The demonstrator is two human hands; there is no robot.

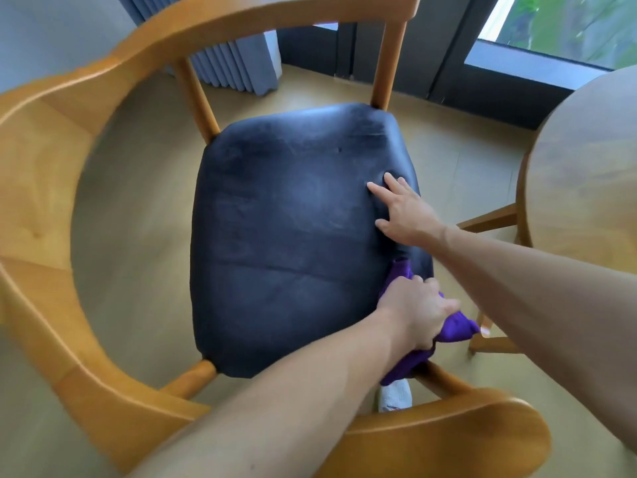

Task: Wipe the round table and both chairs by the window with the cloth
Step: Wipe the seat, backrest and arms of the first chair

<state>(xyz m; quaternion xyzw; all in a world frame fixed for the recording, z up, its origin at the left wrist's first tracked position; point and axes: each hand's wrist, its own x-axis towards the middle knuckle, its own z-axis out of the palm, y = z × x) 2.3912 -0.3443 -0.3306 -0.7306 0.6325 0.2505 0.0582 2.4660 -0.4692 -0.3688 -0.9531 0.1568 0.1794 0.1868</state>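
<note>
A wooden armchair with a curved backrest fills the view, and its dark blue cushioned seat lies in the middle. My left hand grips a bunched purple cloth at the seat's near right edge. Part of the cloth hangs below the seat. Farther up the same edge, my right hand rests on the cushion with its fingers spread flat. The round wooden table shows at the right edge of the view.
A dark-framed window runs along the back, with a grey curtain bunched at its left. The floor is beige. Wooden legs of the table stand just right of the seat. A white shoe tip shows under the chair.
</note>
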